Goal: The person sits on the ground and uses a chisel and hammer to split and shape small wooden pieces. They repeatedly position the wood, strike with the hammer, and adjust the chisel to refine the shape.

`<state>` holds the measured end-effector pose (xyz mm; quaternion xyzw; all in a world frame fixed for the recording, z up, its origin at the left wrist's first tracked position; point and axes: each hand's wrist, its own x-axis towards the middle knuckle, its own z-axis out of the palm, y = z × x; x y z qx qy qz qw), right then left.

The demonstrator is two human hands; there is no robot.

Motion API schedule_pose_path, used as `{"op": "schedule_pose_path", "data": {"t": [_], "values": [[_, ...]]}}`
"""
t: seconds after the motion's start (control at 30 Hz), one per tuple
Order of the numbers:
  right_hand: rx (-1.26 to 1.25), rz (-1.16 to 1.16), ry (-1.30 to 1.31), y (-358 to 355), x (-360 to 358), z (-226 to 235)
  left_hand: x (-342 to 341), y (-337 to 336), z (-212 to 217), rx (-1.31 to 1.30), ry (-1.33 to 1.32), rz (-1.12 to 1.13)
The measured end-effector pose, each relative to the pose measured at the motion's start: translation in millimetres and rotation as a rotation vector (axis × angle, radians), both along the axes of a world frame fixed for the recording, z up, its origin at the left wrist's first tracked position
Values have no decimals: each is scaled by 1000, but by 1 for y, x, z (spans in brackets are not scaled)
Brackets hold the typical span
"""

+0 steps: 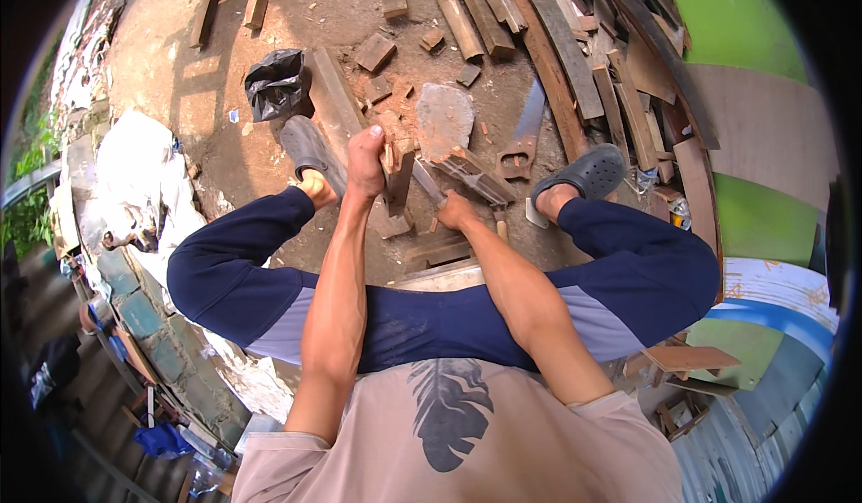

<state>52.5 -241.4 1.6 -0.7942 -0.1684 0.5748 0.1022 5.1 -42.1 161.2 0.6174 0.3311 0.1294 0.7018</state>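
Observation:
My left hand is closed around the upper part of a short wooden block, thumb on top. The block stands on end over a long, thick beam lying on the ground. In my right hand is a tool with a flat, straight metal blade; its handle is hidden in my fist, so I cannot tell a knife from a chisel. The blade points up and left, close beside the block. Just right of it lies a bundle of narrow wooden pieces.
A handsaw lies on the dirt near my right shoe. Beyond my hands are a flat grey stone, wood offcuts and a black plastic bag. Long planks and scrap wood line the right side.

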Motion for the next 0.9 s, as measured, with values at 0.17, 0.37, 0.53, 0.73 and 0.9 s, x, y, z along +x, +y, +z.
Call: {"op": "schedule_pose_path", "data": {"t": [0.17,0.37,0.53,0.73,0.9], "values": [[-6,-18,15,-6,2,-13,13,-2,16,-639,-352,-180],[-54,-19,20,-4,9,-5,14,-9,3,-914,-545,-267],[-199,-25,17,-7,21,6,19,1,4,-846,-223,-32],[-361,41,-131,-14,76,37,10,39,-28,-344,373,405],[-263,-38,-264,-4,121,52,-19,52,-69,-382,576,588]]}}
